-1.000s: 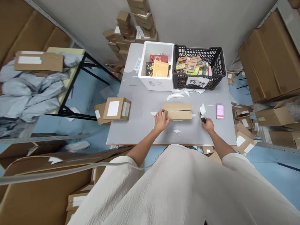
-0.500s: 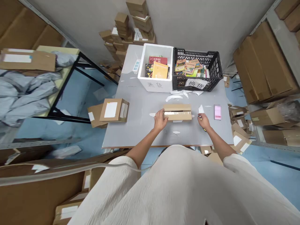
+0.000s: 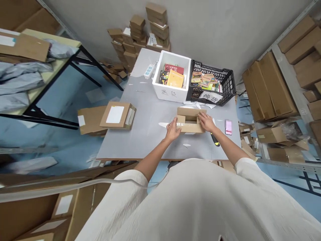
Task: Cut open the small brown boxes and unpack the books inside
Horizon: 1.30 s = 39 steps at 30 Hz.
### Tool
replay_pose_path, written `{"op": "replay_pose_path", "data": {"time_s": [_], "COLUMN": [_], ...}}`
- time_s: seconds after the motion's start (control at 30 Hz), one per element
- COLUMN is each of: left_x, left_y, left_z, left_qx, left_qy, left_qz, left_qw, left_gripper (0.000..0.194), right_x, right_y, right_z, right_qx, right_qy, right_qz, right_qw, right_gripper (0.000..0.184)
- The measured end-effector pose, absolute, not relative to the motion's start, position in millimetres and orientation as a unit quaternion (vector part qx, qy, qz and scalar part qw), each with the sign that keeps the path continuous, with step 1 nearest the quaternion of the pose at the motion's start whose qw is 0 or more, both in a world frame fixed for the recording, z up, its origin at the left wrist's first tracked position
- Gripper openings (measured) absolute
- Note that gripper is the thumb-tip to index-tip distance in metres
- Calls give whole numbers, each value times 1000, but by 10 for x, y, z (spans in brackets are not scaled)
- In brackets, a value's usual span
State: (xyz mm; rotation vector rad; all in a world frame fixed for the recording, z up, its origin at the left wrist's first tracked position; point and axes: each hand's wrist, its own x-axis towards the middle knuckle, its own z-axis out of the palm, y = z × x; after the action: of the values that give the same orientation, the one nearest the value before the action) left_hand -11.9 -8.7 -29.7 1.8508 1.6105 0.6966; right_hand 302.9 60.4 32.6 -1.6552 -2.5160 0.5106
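A small cardboard box [image 3: 190, 128] lies on the grey table before me, its top flaps parted along the middle so that a dark gap shows. Shiny tape runs along the front flap. My left hand [image 3: 173, 130] grips the box's left end, thumb toward the near side. At the right end, my right hand [image 3: 207, 122] has its fingers over the edge by the opened flaps. A black and yellow utility knife [image 3: 215, 140] rests on the table, just below my right wrist. What the box contains cannot be made out.
Behind the box stand a white foam bin [image 3: 173, 92] and a black plastic crate [image 3: 213, 95], both with books. A phone [image 3: 228, 127] lies to the right. Another carton [image 3: 115, 115] sits at the table's left edge. Paper scraps [image 3: 186, 145] lie about.
The box's taped top has come open and its flaps are spread. My right hand has let go of the utility knife and moved left onto the box. The view has turned slightly.
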Motion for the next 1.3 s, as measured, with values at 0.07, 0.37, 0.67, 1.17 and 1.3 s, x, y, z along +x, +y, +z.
{"op": "replay_pose_path", "data": {"time_s": [0.07,0.37,0.67,1.17,1.3], "left_x": [-133,-174,-191,-258,-419], "left_y": [-112,-160,-381,-418,-349], "left_z": [-320,-93,114,309,318], "left_qx": [686,694,770,809,795], "left_qy": [620,624,551,572,592], "left_qz": [252,233,188,68,45], "left_qw": [286,272,261,119,125], "left_gripper": [79,40,23,68,69], "right_x": [2979,2743,2690,2583,2602], "right_y": [716,901,838,620,620], "right_z": [336,567,543,418,369], "right_qx": [-559,-590,-590,-591,-588], "right_qy": [-808,-769,-767,-776,-781], "right_qz": [186,233,229,189,189], "right_qw": [10,-86,-107,-118,-91], "right_gripper": [60,50,65,97,97]}}
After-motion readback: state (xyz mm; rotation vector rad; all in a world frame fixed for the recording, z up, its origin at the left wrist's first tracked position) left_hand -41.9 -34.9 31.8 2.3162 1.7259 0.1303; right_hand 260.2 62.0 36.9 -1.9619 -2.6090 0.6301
